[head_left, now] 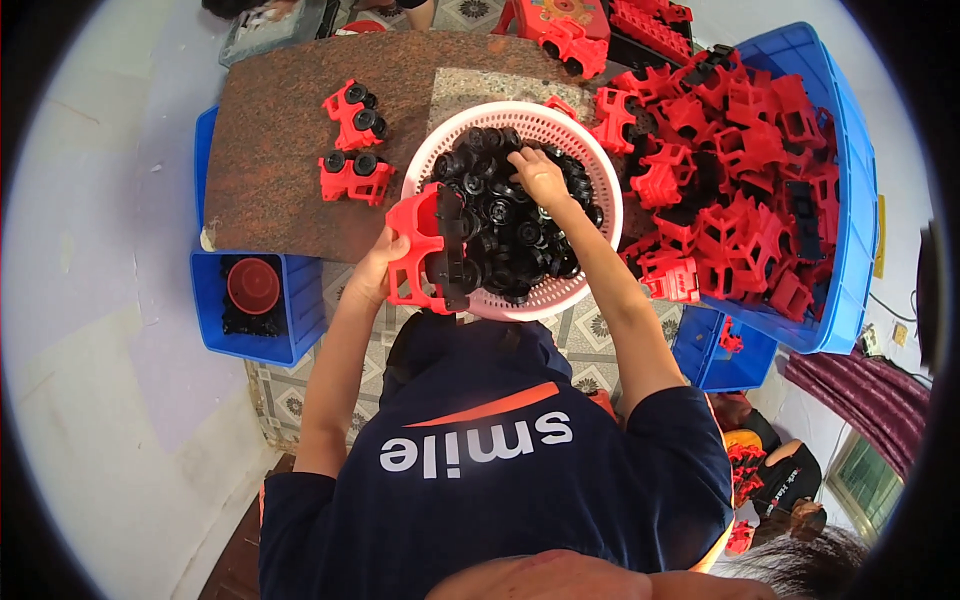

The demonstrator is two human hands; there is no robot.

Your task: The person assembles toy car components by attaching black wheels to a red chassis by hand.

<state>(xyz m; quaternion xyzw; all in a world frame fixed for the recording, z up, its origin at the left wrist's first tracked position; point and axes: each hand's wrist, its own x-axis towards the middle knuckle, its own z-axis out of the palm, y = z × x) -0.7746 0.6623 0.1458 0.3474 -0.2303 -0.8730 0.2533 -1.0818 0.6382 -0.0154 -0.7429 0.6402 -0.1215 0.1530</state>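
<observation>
My left hand (375,268) grips a red plastic toy car body (413,240) with a black underside, tilted on its side at the basket's left rim. Inside the round pink basket (612,195) lies a heap of black toy wheels (528,233). My right hand (541,178) reaches over the far part of this heap, its fingers stretched out and a little apart, touching the wheels. No wheel shows clearly in its grasp. On the brown table to the left, two red toy cars (357,177) (355,115) lie with their black wheels showing.
A large blue crate (850,190) piled with red car bodies (750,145) stands at the right. Below the table's left corner is a blue bin (300,300) holding a red bowl (253,286). Another person (790,480) sits at lower right among red parts.
</observation>
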